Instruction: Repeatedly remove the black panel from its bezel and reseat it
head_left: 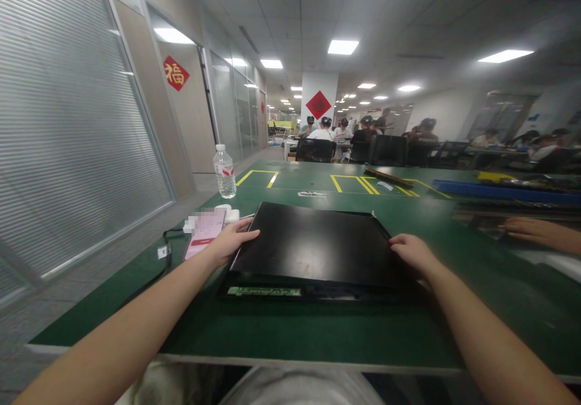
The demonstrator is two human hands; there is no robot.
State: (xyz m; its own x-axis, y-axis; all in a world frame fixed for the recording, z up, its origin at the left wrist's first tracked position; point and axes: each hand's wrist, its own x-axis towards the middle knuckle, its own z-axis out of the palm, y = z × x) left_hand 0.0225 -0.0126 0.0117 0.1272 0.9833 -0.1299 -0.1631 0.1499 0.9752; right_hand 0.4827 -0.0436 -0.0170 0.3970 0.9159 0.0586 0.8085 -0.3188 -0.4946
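A flat black panel (313, 244) lies on the green table (281, 326) in front of me, with a green circuit strip (263, 292) along its near edge. My left hand (231, 240) grips the panel's left edge, thumb on top, fingers curled. My right hand (411, 252) rests on the panel's right edge, fingers bent down over the side.
A pink phone (204, 240) lies just left of my left hand, next to a white charger (229, 212) and a black cable (158, 272). A water bottle (224, 172) stands at the back left. Another person's hand (531, 230) rests at the right. Seated people fill the background.
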